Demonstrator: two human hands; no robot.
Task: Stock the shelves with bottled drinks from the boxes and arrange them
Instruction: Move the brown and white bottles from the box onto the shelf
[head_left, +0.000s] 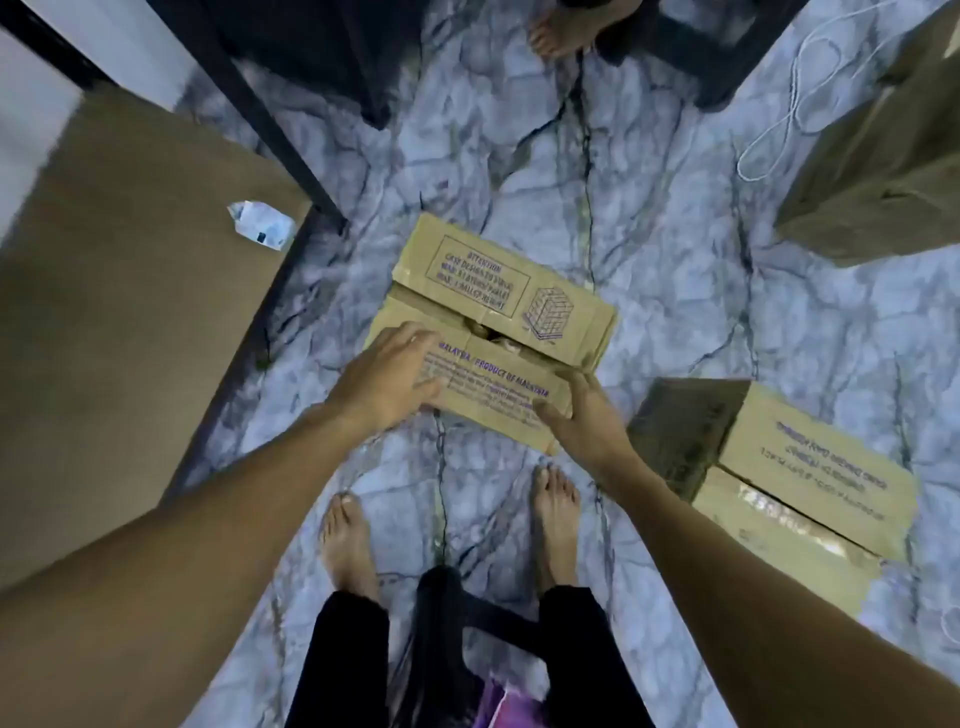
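Note:
A brown cardboard box (498, 312) with purple print lies on the marbled floor in front of my bare feet. Its top flaps are mostly closed, with a narrow gap in the middle where something pale shows. My left hand (395, 374) lies flat on the near flap at the box's left side, fingers spread. My right hand (576, 410) touches the near right corner of the same flap, fingers relaxed. A brown shelf board (119, 312) in a black metal frame fills the left side. No bottle is plainly visible.
A second cardboard box (789, 478) lies at my right, taped shut. A third box (883, 171) stands at the far right beside a white cord (779, 124). A crumpled bit of plastic (260, 226) rests on the shelf. Another person's foot (556, 31) and dark furniture legs are ahead.

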